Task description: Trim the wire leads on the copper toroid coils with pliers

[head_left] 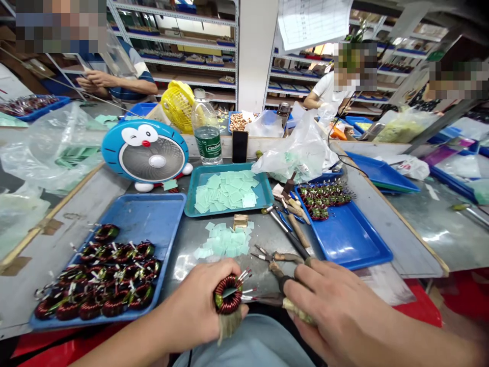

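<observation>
Bright, even light fills the workshop and seems to fall from overhead, though no lamp shows. Shadows are soft and short, deepest beneath the fan (145, 153) and along the near edge of the frame. Glare whitens the metal bench (431, 237) on the right and a small patch (184, 267) beside the left hand (191, 306). The plastic bag (294, 153) carries sharp white highlights. The wide lens bows the shelves (183, 51) at far left and stretches the forearms toward the near corners. The right hand (340, 306) looks slightly soft, while coarse pixel blocks obscure the top corners.
</observation>
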Demonstrator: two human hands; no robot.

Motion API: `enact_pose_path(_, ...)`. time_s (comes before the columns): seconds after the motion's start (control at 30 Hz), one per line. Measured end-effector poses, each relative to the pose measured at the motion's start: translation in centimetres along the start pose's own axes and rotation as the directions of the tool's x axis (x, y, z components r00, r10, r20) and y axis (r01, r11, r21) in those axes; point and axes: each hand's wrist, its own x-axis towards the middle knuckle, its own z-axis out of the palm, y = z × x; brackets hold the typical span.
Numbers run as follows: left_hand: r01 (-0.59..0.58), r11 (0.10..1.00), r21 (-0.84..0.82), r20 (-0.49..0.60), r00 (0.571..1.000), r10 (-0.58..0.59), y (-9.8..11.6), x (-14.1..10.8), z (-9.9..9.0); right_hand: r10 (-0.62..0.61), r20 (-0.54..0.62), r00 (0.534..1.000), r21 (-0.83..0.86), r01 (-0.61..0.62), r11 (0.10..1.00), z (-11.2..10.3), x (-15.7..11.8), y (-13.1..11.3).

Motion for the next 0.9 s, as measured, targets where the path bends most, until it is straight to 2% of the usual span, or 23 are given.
enact_pose_path(0.13, 0.034, 0.997, -0.072, -0.031, 0.999, -0.036, 0.4, 0.1, 0.1, 0.009, 0.027, 1.000, 0.104, -0.012, 0.995, -0.7, 0.3, -0.2)
enact_pose_path(0.27, 0.049, 0.993, -0.105, -0.076, 0.995, -0.057, 0.5, 0.3, 0.5, 0.033, -0.027, 0.999, 0.059, -0.031, 0.998, -1.0, 0.6, -0.6)
enact_pose_path(0.33, 0.044, 0.984, -0.172, -0.112, 0.992, -0.064, 0.1, 0.4, 0.3, 0.056, -0.011, 0.998, 0.058, -0.055, 0.997, -0.5, 0.5, -0.6)
enact_pose_path(0.43, 0.083, 0.952, -0.296, -0.274, 0.947, -0.168, -0.9, 0.1, -1.0, 0.069, 0.044, 0.997, 0.088, -0.072, 0.993, 0.4, -0.2, -0.2)
enact_pose_path(0.5, 0.124, 0.959, -0.256, -0.382, 0.898, -0.218, -1.5, -0.5, -2.1, 0.096, 0.000, 0.995, 0.080, -0.095, 0.992, 0.5, -0.9, 0.4)
enact_pose_path(0.57, 0.125, 0.981, -0.148, -0.332, 0.928, -0.169, -1.7, -1.1, -2.8, 0.129, -0.071, 0.989, 0.058, -0.125, 0.990, 0.0, -1.4, 1.1)
enact_pose_path(0.67, 0.081, 0.995, -0.050, -0.244, 0.966, -0.091, -1.5, -1.4, -2.6, 0.131, -0.132, 0.983, -0.006, -0.133, 0.991, -0.2, -1.4, 2.0)
enact_pose_path(0.77, 0.083, 0.996, -0.032, -0.272, 0.958, -0.089, -1.4, -1.0, -1.4, 0.157, -0.154, 0.976, -0.070, -0.170, 0.983, 1.7, -0.1, 3.6)
enact_pose_path(0.9, 0.112, 0.988, -0.110, -0.288, 0.947, -0.140, -1.7, -0.4, -0.1, 0.241, -0.235, 0.942, -0.171, -0.284, 0.943, 5.9, 3.0, 7.6)
